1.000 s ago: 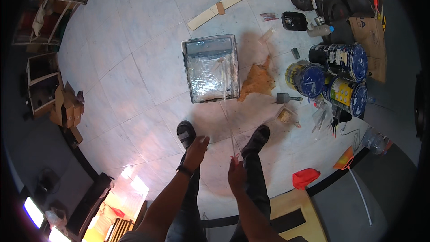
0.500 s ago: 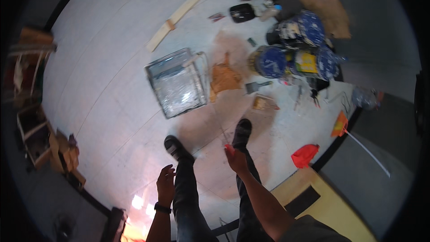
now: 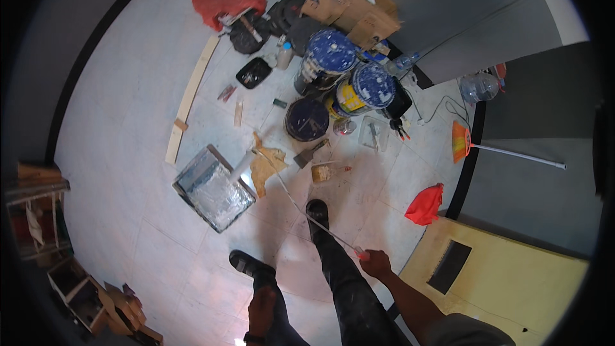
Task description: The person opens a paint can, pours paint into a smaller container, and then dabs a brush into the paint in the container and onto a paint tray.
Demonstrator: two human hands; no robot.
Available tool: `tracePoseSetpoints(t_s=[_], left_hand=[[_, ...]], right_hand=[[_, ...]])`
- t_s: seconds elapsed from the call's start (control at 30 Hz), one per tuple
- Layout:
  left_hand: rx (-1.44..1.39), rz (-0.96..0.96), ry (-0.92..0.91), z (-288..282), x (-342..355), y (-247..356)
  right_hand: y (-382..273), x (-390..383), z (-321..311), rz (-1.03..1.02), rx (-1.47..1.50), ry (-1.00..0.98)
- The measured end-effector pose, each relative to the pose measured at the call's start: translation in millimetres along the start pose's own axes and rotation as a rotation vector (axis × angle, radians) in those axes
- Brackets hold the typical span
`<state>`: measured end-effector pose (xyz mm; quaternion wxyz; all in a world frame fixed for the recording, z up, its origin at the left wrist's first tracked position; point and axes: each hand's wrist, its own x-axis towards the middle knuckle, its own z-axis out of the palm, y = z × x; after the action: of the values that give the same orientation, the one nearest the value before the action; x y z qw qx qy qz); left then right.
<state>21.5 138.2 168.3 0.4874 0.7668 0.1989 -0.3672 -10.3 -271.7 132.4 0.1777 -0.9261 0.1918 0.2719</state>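
Note:
My right hand (image 3: 375,263) is closed around the red handle of a long-shafted paint roller (image 3: 242,166). Its thin metal rod runs up and left from the hand, and the pale roller head is at the right rim of a rectangular paint tray (image 3: 194,212). Whether the head touches the rim, I cannot tell. The tray has a shiny, wet-looking bottom. My left hand (image 3: 261,311) hangs in front of my left leg, near no tool; its fingers are blurred. Beside the tray lies a torn piece of brown cardboard (image 3: 264,170).
Several paint-stained buckets (image 3: 306,120) stand ahead, near a putty knife (image 3: 312,152) and a brush (image 3: 322,172). A wooden strip (image 3: 194,93) lies beyond the tray. At right are a red cloth (image 3: 425,205), an orange broom (image 3: 461,141) and a yellow panel (image 3: 506,275).
My view has turned, so the tray and buckets appear further left. My right hand has moved rightward with the roller. My left hand has dropped lower, in front of my leg.

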Motion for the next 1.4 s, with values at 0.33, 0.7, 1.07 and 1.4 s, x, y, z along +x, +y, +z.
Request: tracePoseSetpoints(t_s=[0.33,0.7,1.07,1.4], left_hand=[[-0.207,-0.081,-0.104,-14,-14,40],[0.389,-0.113,0.003,10,-35,67],[-0.046,-0.048,0.291,38,-61,118],[-0.31,-0.371,0.21,-4,-13,-10]], right_hand=[[28,-34,-61,0.289,0.212,0.042],[54,38,-139,0.276,0.431,0.349],[-56,97,-166,-0.096,0.45,0.229],[-161,74,-79,-0.158,0.392,0.007]])
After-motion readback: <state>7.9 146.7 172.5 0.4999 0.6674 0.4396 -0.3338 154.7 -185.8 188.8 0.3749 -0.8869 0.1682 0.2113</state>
